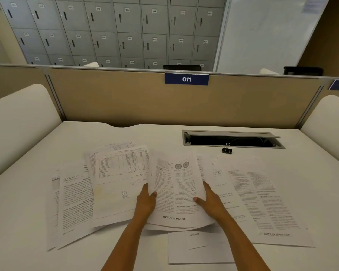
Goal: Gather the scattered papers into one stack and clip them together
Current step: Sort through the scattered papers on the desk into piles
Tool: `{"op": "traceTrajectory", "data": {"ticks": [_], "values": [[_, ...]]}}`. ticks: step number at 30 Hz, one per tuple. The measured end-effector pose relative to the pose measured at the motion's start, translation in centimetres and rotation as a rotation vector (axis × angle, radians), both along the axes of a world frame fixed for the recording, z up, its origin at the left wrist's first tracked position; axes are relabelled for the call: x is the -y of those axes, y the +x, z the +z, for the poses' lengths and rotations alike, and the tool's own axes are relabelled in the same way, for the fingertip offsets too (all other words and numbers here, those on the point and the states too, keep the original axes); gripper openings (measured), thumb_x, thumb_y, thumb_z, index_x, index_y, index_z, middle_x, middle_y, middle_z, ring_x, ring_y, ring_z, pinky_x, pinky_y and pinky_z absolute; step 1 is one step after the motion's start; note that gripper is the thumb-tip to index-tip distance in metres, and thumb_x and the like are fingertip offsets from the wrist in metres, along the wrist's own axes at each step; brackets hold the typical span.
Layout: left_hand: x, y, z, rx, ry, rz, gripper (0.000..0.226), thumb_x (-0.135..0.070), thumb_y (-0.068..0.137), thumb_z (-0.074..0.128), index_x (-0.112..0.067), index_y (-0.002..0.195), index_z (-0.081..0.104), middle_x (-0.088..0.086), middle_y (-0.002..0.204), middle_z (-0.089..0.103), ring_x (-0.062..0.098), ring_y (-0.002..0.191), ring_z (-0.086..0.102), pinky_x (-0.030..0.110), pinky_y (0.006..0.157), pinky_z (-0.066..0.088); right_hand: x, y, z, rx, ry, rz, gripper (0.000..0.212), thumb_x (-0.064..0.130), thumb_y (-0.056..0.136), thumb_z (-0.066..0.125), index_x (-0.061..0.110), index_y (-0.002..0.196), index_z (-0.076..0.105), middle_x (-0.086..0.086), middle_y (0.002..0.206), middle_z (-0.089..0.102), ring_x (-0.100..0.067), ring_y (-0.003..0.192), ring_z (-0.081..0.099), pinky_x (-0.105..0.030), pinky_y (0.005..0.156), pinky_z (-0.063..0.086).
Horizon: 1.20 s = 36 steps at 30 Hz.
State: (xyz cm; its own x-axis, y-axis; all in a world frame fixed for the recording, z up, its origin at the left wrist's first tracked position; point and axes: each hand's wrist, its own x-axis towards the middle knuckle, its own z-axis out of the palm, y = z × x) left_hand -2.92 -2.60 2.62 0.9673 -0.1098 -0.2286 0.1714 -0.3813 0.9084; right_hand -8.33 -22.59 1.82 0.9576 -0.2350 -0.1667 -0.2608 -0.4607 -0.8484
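Holding a small stack [177, 192] by both long edges, left hand [146, 200] and right hand [210, 201] each closed on a side, thumbs on top, probably to square the sheets up. Still plenty of loose papers [114, 182] fanned out flat on the bench [311, 173], left and right of the stack, so gathering looks maybe half done. Black clip [227, 149] parked upright near the cable slot [233, 139], well apart, likely saved for last.

Your left hand [146, 200] and right hand [211, 202] grip opposite edges of a small sheaf of printed white paper sheets [176, 192] at the centre of the white desk [311, 173]. Loose printed sheets [110, 182] lie left, others [262, 198] right. A black metal binder clip [227, 150] stands behind, just before the recessed metal cable tray [231, 138].
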Motion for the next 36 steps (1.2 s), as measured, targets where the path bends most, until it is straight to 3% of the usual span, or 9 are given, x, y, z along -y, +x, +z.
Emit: {"op": "traceTrajectory", "data": {"ticks": [3, 5, 7, 9, 14, 17, 22, 29, 36], "values": [[-0.4, 0.2, 1.3, 0.086, -0.142, 0.023, 0.049, -0.018, 0.096, 0.046, -0.016, 0.143, 0.03, 0.005, 0.143, 0.043, 0.026, 0.129, 0.044, 0.037, 0.103, 0.04, 0.3, -0.1, 1.1, 0.191, 0.09, -0.174, 0.059, 0.019, 0.088, 0.064, 0.022, 0.141, 0.038, 0.004, 0.133, 0.053, -0.012, 0.117, 0.05, -0.025, 0.096, 0.04], [-0.7, 0.6, 2.9, 0.169, -0.266, -0.003, 0.044, -0.018, 0.094, 0.05, -0.02, 0.136, 0.037, 0.003, 0.134, 0.051, 0.023, 0.119, 0.054, 0.029, 0.09, 0.049, 0.3, 0.0, 2.3, 0.312, 0.21, -0.23, 0.046, 0.023, 0.086, 0.067, 0.029, 0.129, 0.051, 0.009, 0.121, 0.062, -0.01, 0.108, 0.06, -0.018, 0.085, 0.05], [-0.8, 0.9, 4.5, 0.228, -0.32, -0.051, 0.041, -0.02, 0.092, 0.054, -0.023, 0.131, 0.041, 0.0, 0.126, 0.058, 0.019, 0.11, 0.06, 0.027, 0.082, 0.055, 0.2, 0.2, 3.5, 0.384, 0.316, -0.224, 0.036, 0.026, 0.085, 0.068, 0.033, 0.118, 0.057, 0.009, 0.111, 0.068, -0.011, 0.101, 0.067, -0.021, 0.076, 0.058], [-0.8, 1.1, 5.6, 0.254, -0.344, -0.084, 0.047, -0.021, 0.09, 0.056, -0.024, 0.134, 0.041, -0.002, 0.125, 0.058, 0.02, 0.109, 0.059, 0.038, 0.087, 0.055, 0.3, 0.3, 4.3, 0.421, 0.387, -0.179, 0.038, 0.027, 0.083, 0.07, 0.03, 0.12, 0.059, 0.007, 0.109, 0.071, -0.012, 0.098, 0.068, -0.029, 0.079, 0.059], [-1.2, 1.0, 5.8, 0.212, -0.369, -0.122, 0.051, -0.018, 0.087, 0.06, -0.022, 0.135, 0.04, 0.003, 0.127, 0.057, 0.025, 0.112, 0.058, 0.052, 0.095, 0.049, 0.7, 0.3, 4.4, 0.358, 0.499, -0.138, 0.045, 0.028, 0.073, 0.077, 0.025, 0.116, 0.063, 0.001, 0.107, 0.073, -0.021, 0.098, 0.069, -0.036, 0.078, 0.059], [-1.4, 0.9, 5.5, 0.17, -0.395, -0.173, 0.045, -0.018, 0.086, 0.062, -0.022, 0.128, 0.047, 0.003, 0.119, 0.063, 0.024, 0.106, 0.063, 0.05, 0.092, 0.052, 1.0, -0.1, 4.4, 0.307, 0.517, -0.103, 0.042, 0.031, 0.066, 0.08, 0.027, 0.106, 0.068, 0.003, 0.1, 0.075, -0.021, 0.094, 0.071, -0.029, 0.07, 0.059], [-0.9, 1.0, 6.1, 0.111, -0.436, -0.203, 0.037, -0.023, 0.078, 0.068, -0.022, 0.114, 0.061, 0.003, 0.109, 0.068, 0.025, 0.102, 0.064, 0.043, 0.085, 0.055, 1.4, -0.1, 5.7, 0.314, 0.48, -0.046, 0.043, 0.03, 0.063, 0.084, 0.031, 0.103, 0.069, 0.004, 0.1, 0.074, -0.017, 0.092, 0.07, -0.032, 0.073, 0.059], [-0.9, 1.8, 6.9, 0.135, -0.408, -0.238, 0.045, -0.034, 0.065, 0.071, -0.023, 0.108, 0.065, 0.0, 0.107, 0.07, 0.024, 0.098, 0.066, 0.044, 0.086, 0.055, 2.7, -0.4, 7.0, 0.313, 0.469, 0.014, 0.045, 0.037, 0.056, 0.086, 0.041, 0.098, 0.071, 0.007, 0.101, 0.074, -0.012, 0.092, 0.07, -0.027, 0.067, 0.058], [0.3, 1.5, 5.9, 0.156, -0.414, -0.233, 0.03, -0.027, 0.074, 0.075, -0.032, 0.102, 0.064, -0.002, 0.104, 0.069, 0.02, 0.098, 0.065, 0.034, 0.078, 0.056, 2.1, -0.2, 5.8, 0.299, 0.437, -0.016, 0.038, 0.032, 0.058, 0.082, 0.042, 0.093, 0.072, 0.009, 0.095, 0.075, -0.013, 0.088, 0.07, -0.024, 0.066, 0.057]]}}
